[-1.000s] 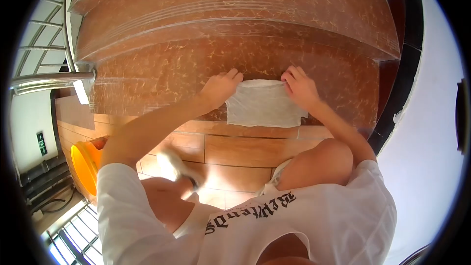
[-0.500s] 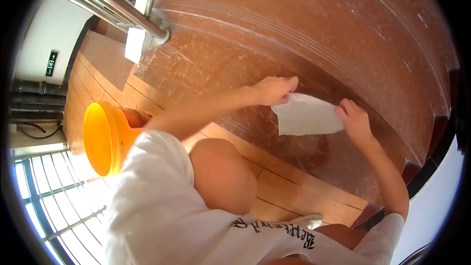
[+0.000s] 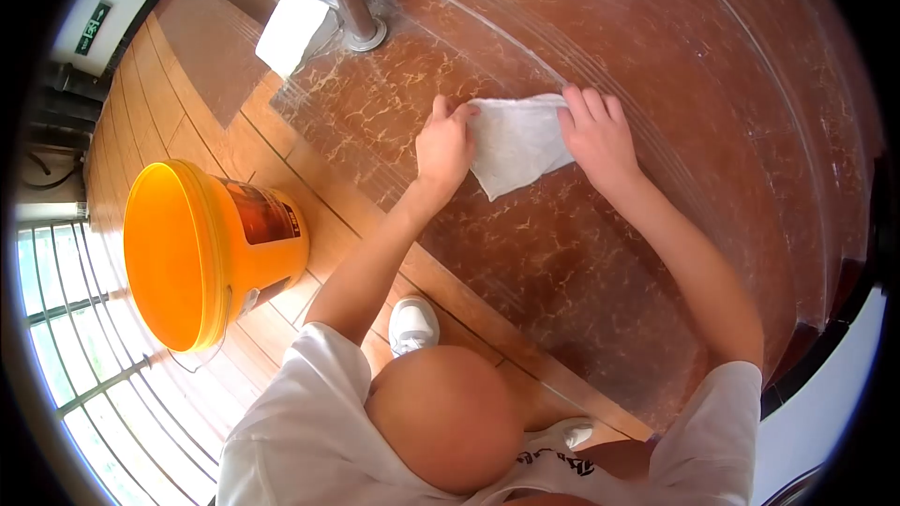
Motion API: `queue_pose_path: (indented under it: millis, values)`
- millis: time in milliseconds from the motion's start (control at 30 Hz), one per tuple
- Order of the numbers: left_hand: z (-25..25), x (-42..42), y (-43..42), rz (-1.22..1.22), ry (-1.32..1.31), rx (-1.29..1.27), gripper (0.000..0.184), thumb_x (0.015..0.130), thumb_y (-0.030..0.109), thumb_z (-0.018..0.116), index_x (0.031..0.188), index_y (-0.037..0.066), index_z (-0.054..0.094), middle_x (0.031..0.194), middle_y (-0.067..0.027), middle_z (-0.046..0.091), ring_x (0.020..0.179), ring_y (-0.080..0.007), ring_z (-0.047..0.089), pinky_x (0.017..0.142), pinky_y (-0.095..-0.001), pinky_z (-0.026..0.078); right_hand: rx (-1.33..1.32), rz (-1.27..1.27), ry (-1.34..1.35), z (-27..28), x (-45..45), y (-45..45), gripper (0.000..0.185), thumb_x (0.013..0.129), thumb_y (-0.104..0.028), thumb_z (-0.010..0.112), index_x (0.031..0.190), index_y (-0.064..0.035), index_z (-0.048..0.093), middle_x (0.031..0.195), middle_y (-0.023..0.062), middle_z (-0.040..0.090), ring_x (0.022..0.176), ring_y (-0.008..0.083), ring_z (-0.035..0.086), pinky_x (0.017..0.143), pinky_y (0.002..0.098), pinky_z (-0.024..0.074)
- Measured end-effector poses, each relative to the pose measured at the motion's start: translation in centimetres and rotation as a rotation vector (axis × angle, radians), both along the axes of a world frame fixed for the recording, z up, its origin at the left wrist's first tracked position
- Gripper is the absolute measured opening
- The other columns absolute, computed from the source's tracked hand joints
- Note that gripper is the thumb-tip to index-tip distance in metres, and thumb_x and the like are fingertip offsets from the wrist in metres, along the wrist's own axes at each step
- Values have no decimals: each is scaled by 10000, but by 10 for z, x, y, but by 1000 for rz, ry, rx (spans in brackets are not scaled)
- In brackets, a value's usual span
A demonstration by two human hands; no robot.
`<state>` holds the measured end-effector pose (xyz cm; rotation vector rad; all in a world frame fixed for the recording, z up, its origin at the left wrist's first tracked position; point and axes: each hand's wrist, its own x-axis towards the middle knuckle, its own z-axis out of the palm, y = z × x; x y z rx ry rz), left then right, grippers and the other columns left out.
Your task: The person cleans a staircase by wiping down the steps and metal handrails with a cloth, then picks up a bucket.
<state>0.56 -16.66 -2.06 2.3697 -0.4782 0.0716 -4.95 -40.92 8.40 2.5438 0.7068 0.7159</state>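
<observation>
A white cloth (image 3: 516, 139) is stretched between my two hands over the reddish-brown marble step (image 3: 525, 262). My left hand (image 3: 444, 148) pinches its left upper corner, fingers closed. My right hand (image 3: 600, 131) grips the right upper end, thumb against the cloth and fingers folded over it. Its lower edge hangs to a point over the marble; whether it touches the stone I cannot tell.
To the left, an orange bucket (image 3: 272, 267) stands on the wood-look tiles (image 3: 178, 117). A metal railing post (image 3: 349, 0) rises at the top, beside a white block-like thing (image 3: 292, 33). Curved higher steps (image 3: 712, 84) lie to the right. A barred window (image 3: 89, 347) is at lower left.
Both hands, holding the cloth, have shifted left and up in the view and come closer together. The cloth's lower edge now hangs to a point. The view has also shifted, showing more of the bucket.
</observation>
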Motion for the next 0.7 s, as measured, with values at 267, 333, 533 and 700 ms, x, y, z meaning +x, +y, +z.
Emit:
queue_pose_path:
  millis: [267, 333, 533, 700]
  values:
    - [-23, -19, -62, 74, -171, -141, 692, 904, 83, 690, 1507, -154, 448, 1313, -267, 515, 1168, -433, 548, 1031, -518, 477, -150, -158, 6, -12, 20, 41, 159, 786, -118, 722, 927, -59, 768, 1083, 36, 562, 1000, 205, 525, 806, 329, 430]
    - [-34, -12, -90, 156, -263, -211, 728, 943, 144, 691, 1533, -159, 390, 1453, -321, 460, 1271, -484, 507, 1114, -544, 424, -136, -263, 89, -11, 15, 45, 174, 786, -155, 731, 926, -59, 768, 1095, 54, 560, 1029, 206, 515, 822, 327, 431]
    - [-40, -7, -133, 157, -65, -134, 893, 1030, 365, 590, 1631, -144, 169, 1685, -369, 224, 1618, -513, 146, 1315, -593, 123, 141, -681, 528, 16, 10, 72, 310, 934, -191, 687, 1172, 7, 697, 934, 166, 745, 928, 336, 750, 787, 456, 564]
    - [-46, -11, -135, 169, -53, -141, 973, 1019, 392, 585, 1661, -134, 76, 1712, -357, 194, 1633, -491, 126, 1329, -571, 91, 956, -792, 643, -4, 21, 88, 565, 993, -220, 627, 1449, 104, 547, 1120, 246, 738, 1085, 418, 716, 957, 501, 559]
